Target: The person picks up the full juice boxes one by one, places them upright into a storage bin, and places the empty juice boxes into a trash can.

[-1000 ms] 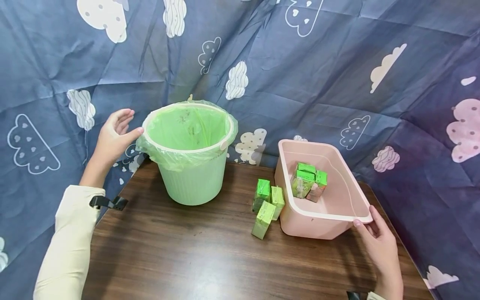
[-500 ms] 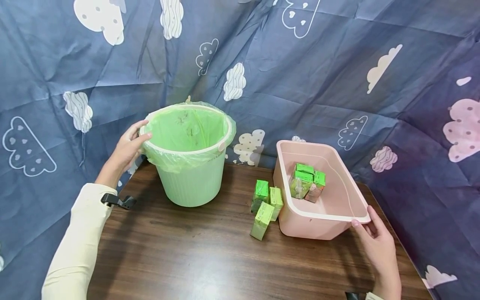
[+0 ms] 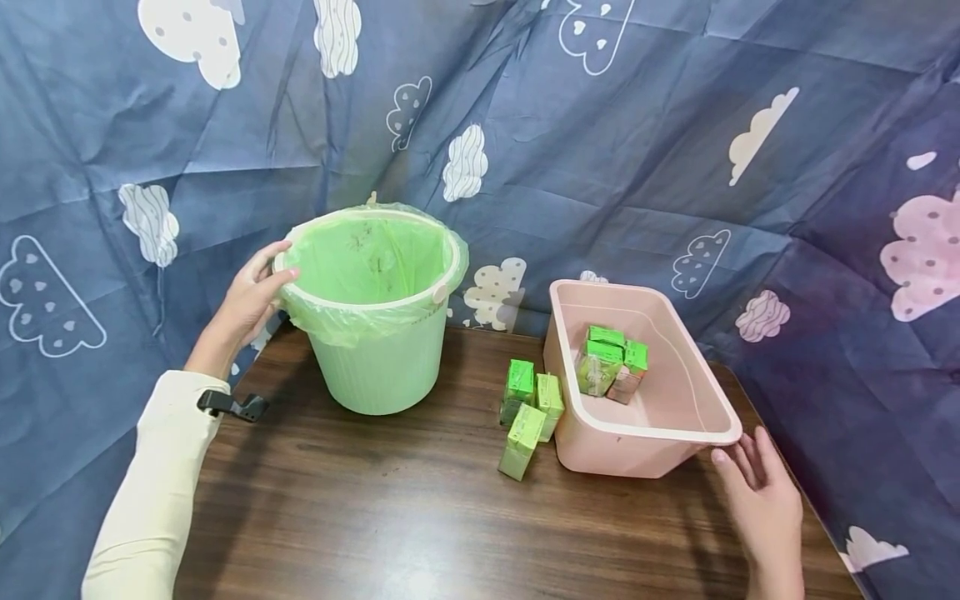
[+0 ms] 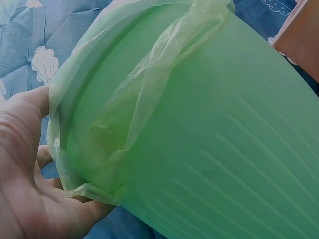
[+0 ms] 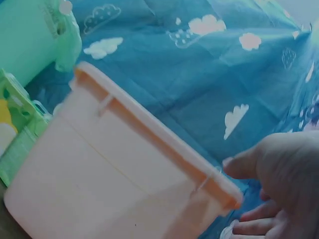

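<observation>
My left hand (image 3: 249, 298) grips the left rim of a light green bucket (image 3: 378, 375). A thin, translucent green bag (image 3: 337, 325) lines this bucket and folds over its rim. In the left wrist view, the fingers lie partly behind the bag's hanging edge. Beside the near right corner of a pink plastic bin (image 3: 622, 454), my right hand (image 3: 767, 500) has its fingers loosely bent, holding nothing. The right wrist view has its thumb (image 5: 241, 164) close to the bin's rim. Several small green drink cartons (image 3: 602, 367) sit inside the bin at its left.
Left of the bin, three more small cartons (image 3: 521, 442) stand close together on the dark wooden table (image 3: 360, 492). A blue cloth (image 3: 585, 167) with cloud prints hangs behind and around the table. A black strap (image 3: 231, 405) circles my left wrist.
My left hand has moved right and taken hold of the bucket's rim. My right hand has let go of the bin's corner and drawn slightly away. The head view has shifted a little.
</observation>
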Demonstrator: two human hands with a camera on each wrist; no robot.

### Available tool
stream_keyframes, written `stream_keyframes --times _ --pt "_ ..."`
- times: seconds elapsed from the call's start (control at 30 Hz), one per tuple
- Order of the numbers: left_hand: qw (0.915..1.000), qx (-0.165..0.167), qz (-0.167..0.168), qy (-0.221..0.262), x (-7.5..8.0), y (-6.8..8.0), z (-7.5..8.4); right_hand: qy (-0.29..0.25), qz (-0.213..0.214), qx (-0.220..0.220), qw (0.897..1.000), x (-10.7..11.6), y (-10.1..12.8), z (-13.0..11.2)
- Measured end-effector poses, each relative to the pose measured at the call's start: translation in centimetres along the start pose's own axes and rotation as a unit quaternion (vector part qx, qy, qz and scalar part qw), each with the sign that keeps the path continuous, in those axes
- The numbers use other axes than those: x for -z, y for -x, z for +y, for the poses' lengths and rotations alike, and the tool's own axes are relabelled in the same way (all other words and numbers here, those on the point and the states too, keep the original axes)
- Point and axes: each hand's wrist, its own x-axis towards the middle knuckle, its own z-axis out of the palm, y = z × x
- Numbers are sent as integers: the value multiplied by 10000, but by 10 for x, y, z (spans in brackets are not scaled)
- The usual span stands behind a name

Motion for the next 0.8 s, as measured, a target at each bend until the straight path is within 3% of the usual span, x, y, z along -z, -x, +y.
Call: stream_keyframes --times 0.17,0.3,0.47,0.57,0.8 --pt "10000 -64 9 13 0 -2 1 432 467 121 9979 2 29 -6" --pt "9998 -87 21 153 0 -2 0 74 350 439 9984 -9 52 -10" --pt "9994 -143 15 301 0 -2 -2 -592 -24 966 9936 -36 79 -19" --pt "9992 -169 32 359 -1 -2 -4 -487 -315 1385 9887 -53 90 -24" --pt "9993 -181 93 308 -2 -2 -9 -696 -1323 1777 9727 -93 95 -25"
